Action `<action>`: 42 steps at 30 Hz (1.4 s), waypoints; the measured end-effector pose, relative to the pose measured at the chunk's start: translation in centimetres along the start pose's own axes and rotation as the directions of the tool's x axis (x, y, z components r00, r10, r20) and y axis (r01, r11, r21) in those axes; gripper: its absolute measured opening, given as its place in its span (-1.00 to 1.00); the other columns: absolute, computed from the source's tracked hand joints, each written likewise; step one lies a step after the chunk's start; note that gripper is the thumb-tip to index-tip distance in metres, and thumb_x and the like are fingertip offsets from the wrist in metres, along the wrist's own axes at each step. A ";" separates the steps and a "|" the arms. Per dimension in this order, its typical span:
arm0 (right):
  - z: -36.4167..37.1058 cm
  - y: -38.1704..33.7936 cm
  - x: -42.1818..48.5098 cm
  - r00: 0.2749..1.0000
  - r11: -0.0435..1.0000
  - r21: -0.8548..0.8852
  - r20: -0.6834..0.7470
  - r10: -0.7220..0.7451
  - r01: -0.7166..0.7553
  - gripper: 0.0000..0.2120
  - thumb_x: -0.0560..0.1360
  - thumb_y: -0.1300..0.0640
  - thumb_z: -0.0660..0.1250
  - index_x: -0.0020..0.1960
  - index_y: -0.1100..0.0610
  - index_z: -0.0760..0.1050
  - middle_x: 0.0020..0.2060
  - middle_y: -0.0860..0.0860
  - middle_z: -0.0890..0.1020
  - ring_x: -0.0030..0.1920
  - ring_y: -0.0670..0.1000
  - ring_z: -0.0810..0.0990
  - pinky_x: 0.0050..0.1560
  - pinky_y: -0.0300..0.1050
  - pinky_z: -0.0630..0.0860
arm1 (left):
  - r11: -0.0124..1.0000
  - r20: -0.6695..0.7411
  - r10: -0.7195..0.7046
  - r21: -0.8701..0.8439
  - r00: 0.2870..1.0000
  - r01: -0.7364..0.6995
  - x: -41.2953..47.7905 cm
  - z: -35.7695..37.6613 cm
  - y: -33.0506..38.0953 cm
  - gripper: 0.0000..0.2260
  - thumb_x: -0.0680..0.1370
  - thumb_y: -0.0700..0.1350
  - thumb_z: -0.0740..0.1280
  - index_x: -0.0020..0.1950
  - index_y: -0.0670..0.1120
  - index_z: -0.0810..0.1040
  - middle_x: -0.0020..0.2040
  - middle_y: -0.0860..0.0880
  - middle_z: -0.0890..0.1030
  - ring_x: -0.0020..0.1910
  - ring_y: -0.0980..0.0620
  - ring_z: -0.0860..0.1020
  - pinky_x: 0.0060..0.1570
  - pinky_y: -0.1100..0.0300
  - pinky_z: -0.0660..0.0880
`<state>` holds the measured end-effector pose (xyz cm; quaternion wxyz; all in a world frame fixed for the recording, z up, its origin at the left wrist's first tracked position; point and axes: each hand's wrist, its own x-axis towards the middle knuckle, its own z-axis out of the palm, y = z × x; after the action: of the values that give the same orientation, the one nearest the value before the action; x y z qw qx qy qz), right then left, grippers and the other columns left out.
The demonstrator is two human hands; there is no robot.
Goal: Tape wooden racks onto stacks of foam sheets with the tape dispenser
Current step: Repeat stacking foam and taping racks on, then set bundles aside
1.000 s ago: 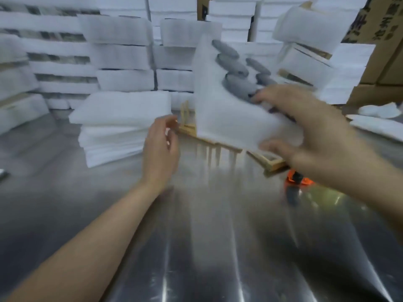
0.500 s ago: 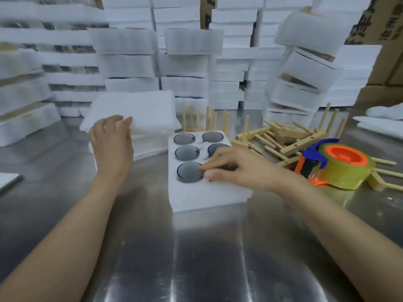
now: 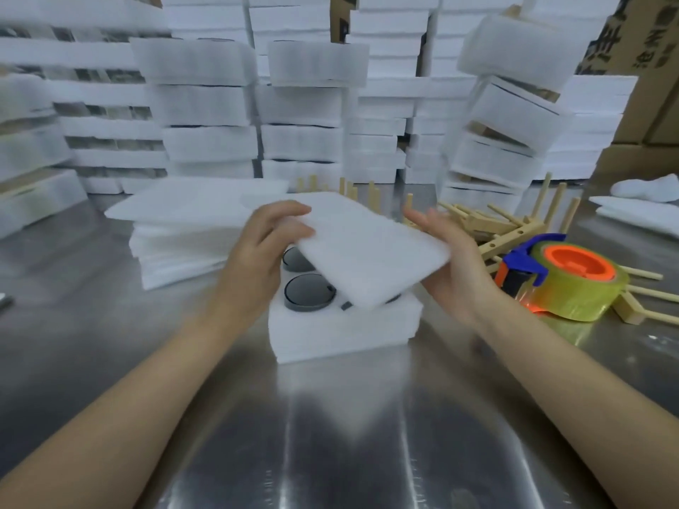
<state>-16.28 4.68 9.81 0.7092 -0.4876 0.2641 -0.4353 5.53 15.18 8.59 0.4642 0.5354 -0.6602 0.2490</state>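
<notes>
- Left hand (image 3: 262, 259): fingers (image 3: 286, 211) curled over the left edge of a single foam sheet (image 3: 367, 247) and gripping it near its left corner.
- Right hand (image 3: 453, 268): fingers straight and spread, pointing up and away. The sheet's right corner rests against the palm. The thumb is hidden, so no pinch can be confirmed.
- Position: the sheet is held between the two hands, above a thick foam block (image 3: 341, 328) on the table (image 3: 330, 435). Its near corner is low, at or just above the block's top face; contact cannot be confirmed.
- Attitude: the sheet is tilted, far edge high and near edge low. Its longer sides appear to run from far left to near right, skewed against the block beneath.
- Count, block: one. Two dark round discs (image 3: 308, 297) sit in wells on its uncovered left side, and a sliver of a third shows under the sheet's near edge.
- Count, tape dispenser (image 3: 573, 284): one, orange and blue with a clear roll, just right of the right wrist, lying on the table.
- Wooden racks (image 3: 492, 229): a loose heap behind the dispenser, pegs pointing several ways, number not countable. More pegs stand upright behind the sheet.
- Stack of foam sheets (image 3: 183, 229): one, to the left of the left hand.
- Background: wrapped foam packs (image 3: 209, 104) piled in columns, with cardboard cartons (image 3: 646, 67) at far right.
</notes>
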 end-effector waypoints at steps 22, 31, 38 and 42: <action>-1.3 -3.5 -1.0 0.964 0.750 -0.627 -0.005 0.266 -0.210 -0.82 0.48 0.04 0.41 0.00 0.12 0.54 -0.25 -0.01 0.69 -0.35 -0.08 0.67 -0.45 -0.22 0.54 | 0.025 0.607 -0.732 -0.430 0.309 0.903 -0.4 1.7 0.0 -0.50 0.40 -0.02 0.30 0.29 -0.21 0.42 0.01 -0.17 0.59 -0.16 -0.10 0.59 -0.25 0.15 0.45; -1.6 -1.9 -0.3 0.987 0.675 -0.726 -0.039 0.154 -0.133 -0.40 0.53 -0.01 0.32 0.50 -0.06 0.18 0.01 -0.29 0.42 -0.07 -0.23 0.49 -0.31 -0.34 0.48 | 0.018 0.684 -0.576 -0.536 0.447 0.844 -1.2 2.9 1.8 -0.73 0.56 0.03 0.20 0.06 -0.03 0.65 -0.04 -0.02 0.71 -0.07 0.05 0.68 -0.21 0.26 0.57; -1.9 -3.6 -0.8 0.953 0.660 -0.726 0.018 0.301 -0.195 -0.43 0.46 0.09 0.36 0.41 -0.23 0.32 0.18 -0.21 0.47 0.07 -0.08 0.55 -0.09 -0.20 0.50 | -0.013 0.732 -0.520 -0.522 0.440 0.853 -1.0 2.3 2.1 -0.63 0.62 0.06 0.14 0.34 -0.07 0.49 0.19 -0.02 0.64 0.19 -0.01 0.59 0.15 0.10 0.46; -0.7 -2.1 -0.9 0.978 0.571 -0.805 -0.049 0.205 -0.160 -0.50 0.50 -0.09 0.29 0.41 -0.17 0.25 0.30 -0.08 0.33 0.13 -0.06 0.48 -0.05 -0.19 0.45 | -0.002 0.738 -0.500 -0.524 0.453 0.852 -1.1 2.1 2.4 -0.69 0.62 -0.08 0.20 0.36 -0.01 0.44 0.17 0.02 0.65 0.11 0.05 0.63 0.02 0.16 0.52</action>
<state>-18.01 4.80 11.48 0.4597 -0.7358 0.4630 -0.1813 2.57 14.68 7.11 0.5982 0.4999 -0.3945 -0.4864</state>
